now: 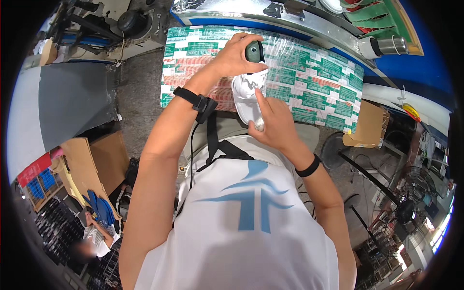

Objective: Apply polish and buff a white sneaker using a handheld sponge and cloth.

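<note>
Grey workshop floor lies around a counter [309, 82] covered in green, white and red printed plastic wrap, at the far centre of the head view. Over its near edge the left hand [234, 55] is clenched around a dark green handheld tool [254, 50], pressed onto a white shoe [245, 94]. The right hand [273, 121] grasps the shoe from below, forefinger laid up along it. Cardboard sheets [92, 164] lie at the near left

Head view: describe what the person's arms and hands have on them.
Both forearms are bare, with no sleeves or gloves. The left hand has a black strap at the wrist with a boxy black unit and a thin black cable running down. The right hand has a plain black wristband.
</note>
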### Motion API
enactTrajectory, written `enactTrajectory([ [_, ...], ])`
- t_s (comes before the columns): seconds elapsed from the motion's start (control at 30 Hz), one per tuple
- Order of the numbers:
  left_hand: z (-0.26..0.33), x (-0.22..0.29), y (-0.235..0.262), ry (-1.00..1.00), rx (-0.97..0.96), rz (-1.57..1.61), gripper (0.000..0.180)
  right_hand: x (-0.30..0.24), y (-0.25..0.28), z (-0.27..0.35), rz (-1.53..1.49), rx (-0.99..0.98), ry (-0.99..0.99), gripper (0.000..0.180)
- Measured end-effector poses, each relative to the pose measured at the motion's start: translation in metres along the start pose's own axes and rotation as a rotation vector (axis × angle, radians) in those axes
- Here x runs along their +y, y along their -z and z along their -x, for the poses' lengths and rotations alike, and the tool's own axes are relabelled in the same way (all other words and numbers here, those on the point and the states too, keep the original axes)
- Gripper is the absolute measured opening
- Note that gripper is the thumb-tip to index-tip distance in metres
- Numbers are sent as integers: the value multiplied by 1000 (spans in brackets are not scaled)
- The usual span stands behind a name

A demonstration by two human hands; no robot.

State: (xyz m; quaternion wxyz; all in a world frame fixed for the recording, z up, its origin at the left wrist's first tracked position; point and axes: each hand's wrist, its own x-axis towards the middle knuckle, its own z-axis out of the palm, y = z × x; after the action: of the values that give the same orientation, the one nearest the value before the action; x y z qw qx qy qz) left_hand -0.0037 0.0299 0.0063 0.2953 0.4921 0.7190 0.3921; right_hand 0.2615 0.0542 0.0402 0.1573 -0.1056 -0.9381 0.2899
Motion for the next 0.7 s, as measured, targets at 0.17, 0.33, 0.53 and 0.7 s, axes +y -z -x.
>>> enactTrajectory([
  [0.17, 1, -2, -4, -33, 21, -24, 85, 4, -25, -8, 103, 5, 48, 92],
  [0.33, 0, -7, -1, -23, 26, -28, 84, -7, -16, -5, -186, -29, -143, 85],
  [0.53, 1, -2, 4, -20, -13, 15, 82, 0, 15, 3, -447, -100, -280, 79],
  [0.7, -1, -1, -1, -24, 2, -18, 81, 9, 13, -4, 66, -41, -54, 84],
])
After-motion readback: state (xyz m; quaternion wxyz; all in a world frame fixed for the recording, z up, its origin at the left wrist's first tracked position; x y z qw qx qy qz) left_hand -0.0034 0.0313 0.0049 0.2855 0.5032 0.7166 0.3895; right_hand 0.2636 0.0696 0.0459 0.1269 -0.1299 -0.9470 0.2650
